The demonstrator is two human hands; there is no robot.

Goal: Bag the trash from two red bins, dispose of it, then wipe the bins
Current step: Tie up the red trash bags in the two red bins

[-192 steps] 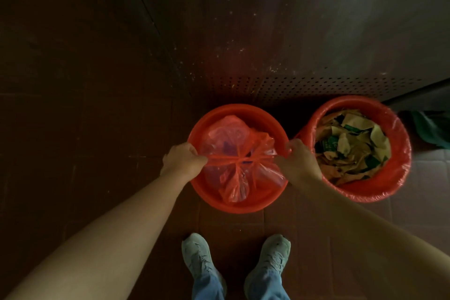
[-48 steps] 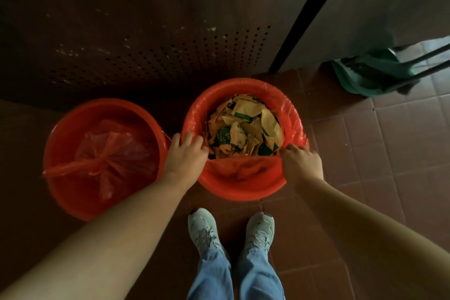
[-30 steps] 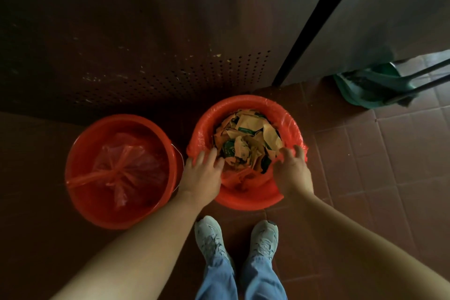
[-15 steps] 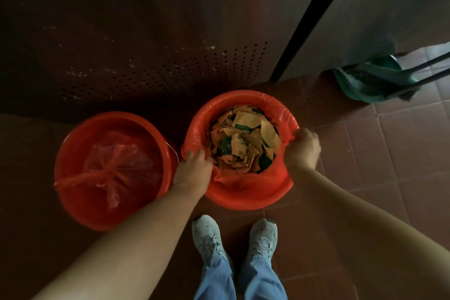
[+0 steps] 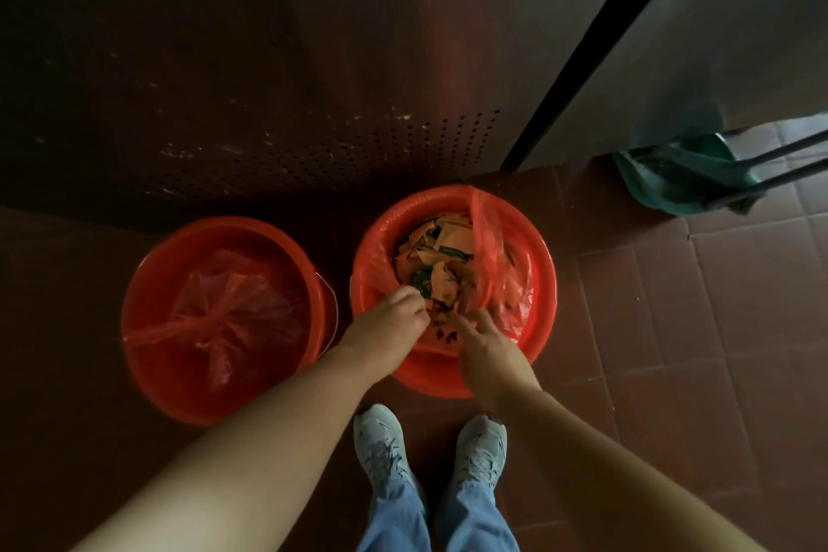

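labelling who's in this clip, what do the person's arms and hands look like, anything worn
Both forearms are bare, with no sleeves in view. The left hand and right hand have no gloves, and no watch, ring or bracelet shows. Below them are blue jeans and pale grey lace-up shoes.

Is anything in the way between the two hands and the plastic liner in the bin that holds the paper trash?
Nothing visible. The left hand and the right hand are both at the near edge of the liner in the right bin; only paper trash lies inside it.
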